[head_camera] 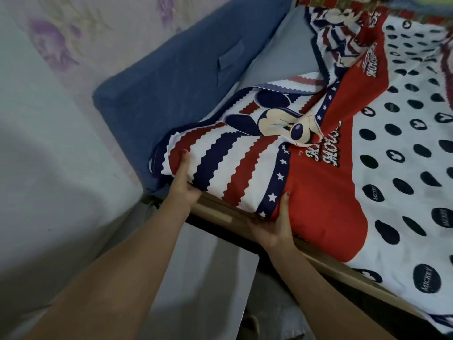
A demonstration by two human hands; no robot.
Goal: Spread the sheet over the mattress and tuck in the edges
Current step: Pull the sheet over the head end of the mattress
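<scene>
Fingers of the left hand are hidden under the edge of the bed; only the thumb shows, pressed flat on the striped part of the sheet, so the hand seems to hold the sheet's hem from below, though the curl of the fingers cannot be told. Left of it lies a blue pad, raised at an angle against the flowered wall, with a paler blue surface bare beside it where the sheet does not yet reach. The sheet is thin, soft cloth, light and limp by the look of its folds, so it should drape and bunch, not hold a shape; a grip on the hem close to the corner, with the slack drawn taut before it is pushed under, looks the best hold. It bears wavy red, white and navy stripes, a cartoon mouse face, a starred navy band, a red field with lettering, and to the right white ground with dark ovals. It lies over the mattress, rumpled near the corner and flatter to the right. The right hand takes the red edge likewise, thumb on top, fingers tucked beneath, above the wooden frame.
</scene>
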